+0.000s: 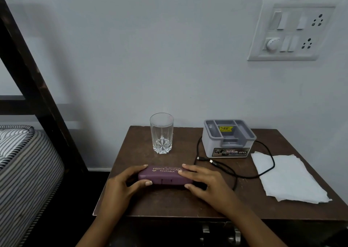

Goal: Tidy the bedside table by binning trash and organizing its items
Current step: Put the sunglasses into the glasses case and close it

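So the person is at the dark brown wooden counter (pixel 169 203) with both hands on a purple hard-shell glasses case (pixel 165 177), which lies closed near the middle of the front edge. The left hand (pixel 122 182) grips its left end and the right hand (pixel 205 182) its right end, fingers curled over the top, thumbs on the front side.

To me the tidying looks nowhere near done. The clear cut-glass tumbler (pixel 162 133) stands upright toward the back edge, left of centre, and seems empty. The grey plastic desk organiser (pixel 227 139) sits at the back, right of centre, and as far as I can see nothing is in its compartments. A black charging cable (pixel 271 164) sprawls in a loose loop around it and down toward the case, plugs lying free. A rumpled white paper tissue (pixel 288 179) lies along the right edge. My guess is that's the trash, not binned yet. No bin in view either.
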